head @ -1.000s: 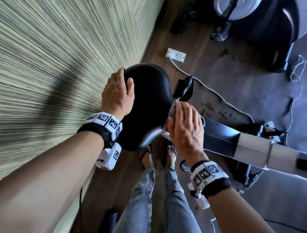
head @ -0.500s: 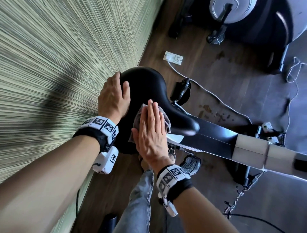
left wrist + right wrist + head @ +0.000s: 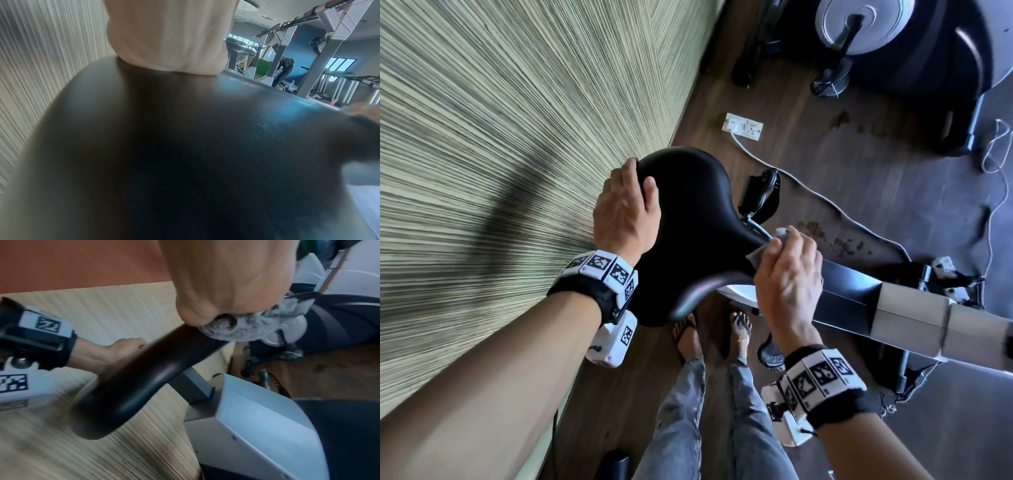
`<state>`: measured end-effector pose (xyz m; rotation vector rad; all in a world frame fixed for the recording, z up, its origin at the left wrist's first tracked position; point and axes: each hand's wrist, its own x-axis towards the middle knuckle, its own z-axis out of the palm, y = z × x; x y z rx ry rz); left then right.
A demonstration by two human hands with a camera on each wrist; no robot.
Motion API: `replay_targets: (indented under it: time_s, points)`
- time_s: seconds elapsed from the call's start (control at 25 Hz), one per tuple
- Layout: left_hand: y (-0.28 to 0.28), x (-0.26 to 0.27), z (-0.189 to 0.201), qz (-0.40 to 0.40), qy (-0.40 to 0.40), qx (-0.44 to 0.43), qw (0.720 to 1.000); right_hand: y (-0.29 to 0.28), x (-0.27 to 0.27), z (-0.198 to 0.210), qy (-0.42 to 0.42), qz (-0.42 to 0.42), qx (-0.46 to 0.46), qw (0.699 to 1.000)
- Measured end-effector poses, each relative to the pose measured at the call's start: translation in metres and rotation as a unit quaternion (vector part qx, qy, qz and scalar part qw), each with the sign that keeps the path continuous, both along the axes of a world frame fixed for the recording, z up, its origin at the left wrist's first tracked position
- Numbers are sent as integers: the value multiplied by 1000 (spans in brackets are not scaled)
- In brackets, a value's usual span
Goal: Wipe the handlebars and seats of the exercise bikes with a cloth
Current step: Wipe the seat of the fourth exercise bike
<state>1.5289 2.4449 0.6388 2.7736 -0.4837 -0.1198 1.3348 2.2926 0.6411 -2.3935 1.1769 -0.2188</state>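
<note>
A black bike seat [image 3: 688, 222] fills the middle of the head view, wide end toward the wall. My left hand [image 3: 625, 212] rests on the wide end's left side, fingers lying over the rim and thumb on top. My right hand [image 3: 787, 274] grips a grey cloth [image 3: 781, 232] and presses it around the seat's narrow nose. In the right wrist view the cloth [image 3: 232, 327] bunches under my curled fingers against the seat [image 3: 144, 378]. The left wrist view is mostly the blurred seat top [image 3: 185, 146].
A striped wall [image 3: 500, 137] runs close along the left. The bike frame [image 3: 893, 308] stretches to the right, with a pedal [image 3: 763, 195] just beyond the seat. A floor socket [image 3: 743, 126] with a white cable and another machine [image 3: 893, 51] lie farther off. My feet [image 3: 688, 335] stand below the seat.
My right hand slid the cloth from the middle of the seat out to its nose and curled around it. The left hand stayed on the wide end.
</note>
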Motion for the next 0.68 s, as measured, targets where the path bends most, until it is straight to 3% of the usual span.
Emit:
replay_targets:
  time_s: [0.12, 0.24, 0.32, 0.4, 0.48, 0.52, 0.56, 0.6, 0.68]
  points:
    - [0, 0, 0, -7, -2, -10, 1000, 24, 53, 13, 68, 107, -50, 991]
    - [-1, 0, 5, 1, 45, -16, 999, 34, 98, 30, 87, 138, 89, 983]
    - [-9, 2, 16, -3, 73, -8, 997, 20, 98, 36, -26, 148, 210, 966]
    - [-29, -3, 35, -130, 22, -47, 990, -3, 88, 40, -170, 72, 353, 917]
    - [-53, -20, 43, -337, 11, -71, 939, -23, 78, 41, -269, -100, 469, 835]
    - [-60, -30, 41, -436, 19, -33, 899, -31, 73, 38, -295, -181, 485, 804]
    - [-62, -39, 36, -505, 18, 21, 863, -38, 68, 38, -297, -230, 473, 797]
    - [-62, -44, 30, -541, 8, 66, 838, -41, 64, 34, -287, -244, 443, 814]
    - [-63, -34, 19, -561, -19, 98, 822, -41, 60, 32, -258, -201, 354, 876]
